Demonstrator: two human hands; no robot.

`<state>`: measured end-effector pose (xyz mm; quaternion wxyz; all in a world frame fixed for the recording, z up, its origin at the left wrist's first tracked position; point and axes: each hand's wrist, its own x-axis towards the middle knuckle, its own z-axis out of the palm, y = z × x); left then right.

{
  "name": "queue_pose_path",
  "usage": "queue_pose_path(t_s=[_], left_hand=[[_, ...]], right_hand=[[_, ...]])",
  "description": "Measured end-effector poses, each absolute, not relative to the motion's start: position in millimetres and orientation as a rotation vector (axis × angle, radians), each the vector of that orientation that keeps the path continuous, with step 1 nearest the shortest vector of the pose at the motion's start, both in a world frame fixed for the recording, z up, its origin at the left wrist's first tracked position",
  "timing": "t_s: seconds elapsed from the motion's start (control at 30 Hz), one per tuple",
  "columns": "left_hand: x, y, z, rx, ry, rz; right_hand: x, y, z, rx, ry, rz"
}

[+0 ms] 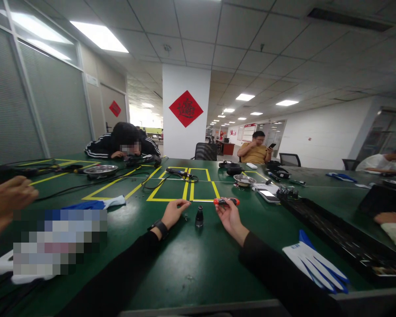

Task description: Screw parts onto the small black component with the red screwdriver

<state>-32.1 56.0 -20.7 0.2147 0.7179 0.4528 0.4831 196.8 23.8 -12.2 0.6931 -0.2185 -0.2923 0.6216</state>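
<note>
The person's right hand [230, 216] has its fingers curled up around a red-and-black screwdriver [226, 201], held level just above the green table [191, 259], tip pointing left. The left hand [174, 211] rests on the mat nearby, thumb and forefinger pinched together at the end of the tool's thin shaft; whether anything sits in that pinch is too small to tell. Between the two hands stands a small dark bottle-shaped part [199, 216], upright, and just left of it lie a few tiny specks that look like screws [185, 216]. The risk I see is in that crowding: a wrist swinging inward could tip the upright part, and a sleeve dragged across the mat could sweep the small bits away, where they would be hard to spot on the dark green. A blue-and-white glove [317, 262] lies by the right forearm, and a black tray [336, 240] runs beyond it.
</note>
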Motion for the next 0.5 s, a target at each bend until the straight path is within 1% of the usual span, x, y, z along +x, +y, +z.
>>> queue_pose_path(t_s=[0.5], left_hand=[[-31.5, 54.9, -20.6, 2.005, 1.290, 1.332]], right_hand=[[195.1, 23.7, -11.8, -0.523, -0.654, 1.371]])
